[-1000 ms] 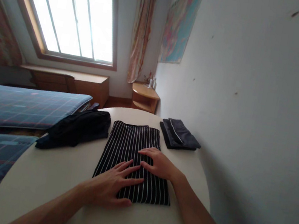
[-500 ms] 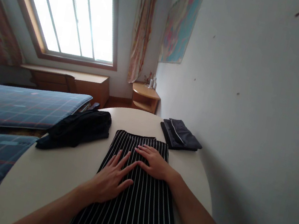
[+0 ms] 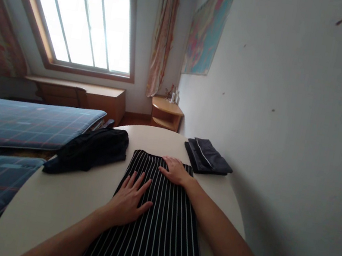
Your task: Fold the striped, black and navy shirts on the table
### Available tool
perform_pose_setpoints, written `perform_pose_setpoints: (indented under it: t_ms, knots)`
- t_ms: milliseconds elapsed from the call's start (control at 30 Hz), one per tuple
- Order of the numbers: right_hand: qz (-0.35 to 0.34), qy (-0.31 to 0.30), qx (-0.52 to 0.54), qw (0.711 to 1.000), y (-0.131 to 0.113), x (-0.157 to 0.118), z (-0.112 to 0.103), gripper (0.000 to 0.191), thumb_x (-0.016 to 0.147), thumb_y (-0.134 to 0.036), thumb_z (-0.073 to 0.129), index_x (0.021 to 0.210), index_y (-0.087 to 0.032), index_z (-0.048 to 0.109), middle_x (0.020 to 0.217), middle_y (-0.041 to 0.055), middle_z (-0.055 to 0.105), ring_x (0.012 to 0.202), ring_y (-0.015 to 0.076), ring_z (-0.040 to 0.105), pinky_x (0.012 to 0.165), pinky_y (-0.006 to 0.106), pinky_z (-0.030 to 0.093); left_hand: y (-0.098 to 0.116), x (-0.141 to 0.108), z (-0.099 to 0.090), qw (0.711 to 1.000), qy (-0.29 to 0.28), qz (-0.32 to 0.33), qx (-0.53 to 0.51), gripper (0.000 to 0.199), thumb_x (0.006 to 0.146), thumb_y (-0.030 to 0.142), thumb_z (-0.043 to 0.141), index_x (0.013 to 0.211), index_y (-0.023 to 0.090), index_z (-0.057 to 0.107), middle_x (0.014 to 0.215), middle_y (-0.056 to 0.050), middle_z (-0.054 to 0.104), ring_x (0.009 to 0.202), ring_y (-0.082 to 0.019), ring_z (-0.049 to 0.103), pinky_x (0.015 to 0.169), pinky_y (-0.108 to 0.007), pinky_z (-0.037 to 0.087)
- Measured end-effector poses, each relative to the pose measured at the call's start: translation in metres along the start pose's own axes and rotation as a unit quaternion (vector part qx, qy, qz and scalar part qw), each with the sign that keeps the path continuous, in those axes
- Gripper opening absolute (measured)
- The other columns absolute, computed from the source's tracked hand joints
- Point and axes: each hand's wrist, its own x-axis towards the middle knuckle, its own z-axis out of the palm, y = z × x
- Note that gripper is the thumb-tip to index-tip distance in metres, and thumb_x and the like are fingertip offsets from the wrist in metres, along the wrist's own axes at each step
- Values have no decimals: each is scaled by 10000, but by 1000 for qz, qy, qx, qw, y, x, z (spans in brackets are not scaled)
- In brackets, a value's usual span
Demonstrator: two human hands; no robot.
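A black garment with thin white stripes (image 3: 161, 227) lies flat and folded lengthwise on the cream round table (image 3: 46, 207). Its far edge is near the table's middle, and its near end runs out of the bottom of the view. My left hand (image 3: 128, 203) rests palm down on the cloth's left side, fingers spread. Farther up, my right hand (image 3: 176, 171) lies flat on the cloth close to its far edge, with its fingers stretched toward that edge. Neither hand grips the fabric.
A rumpled dark garment (image 3: 91, 149) lies at the table's left edge. Folded dark clothes (image 3: 208, 157) sit at the far right, by the white wall (image 3: 298, 167). Blue plaid mattresses (image 3: 27, 126) stand left of the table. Beyond are a desk (image 3: 106, 102) and a corner shelf (image 3: 167, 108).
My right hand has slid away from me, up to the cloth's far edge, and apart from my left hand. The left hand stays almost in place on the striped fabric.
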Motion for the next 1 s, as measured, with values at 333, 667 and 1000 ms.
perform_pose_setpoints:
  t_ms: [333,667,1000]
  knots:
    - [126,50,-58,989,-3,6,6,545,972,-508,437,1372,-157,554,1374,145,560,1242,283,477,1041,406,365,55,-36,-32,994,-52,55,-73,656,989,633,283,1572,340,216,1652,-43,115,1502,-359,57,1188,-598,184]
    - [248,35,-164,954,-13,-54,-23,428,970,-449,441,1150,-138,673,1182,210,638,1090,334,590,886,436,458,37,-39,-35,980,-138,130,-64,841,825,316,519,1587,222,176,1653,-46,139,1514,-329,63,1215,-579,130]
    - [309,-90,-136,937,-14,-103,-65,446,904,-449,531,1117,-88,685,1055,229,722,1005,351,693,807,413,509,33,-21,-23,999,-30,12,-11,640,968,613,335,1468,229,447,1584,-110,347,1468,-391,248,1169,-631,191]
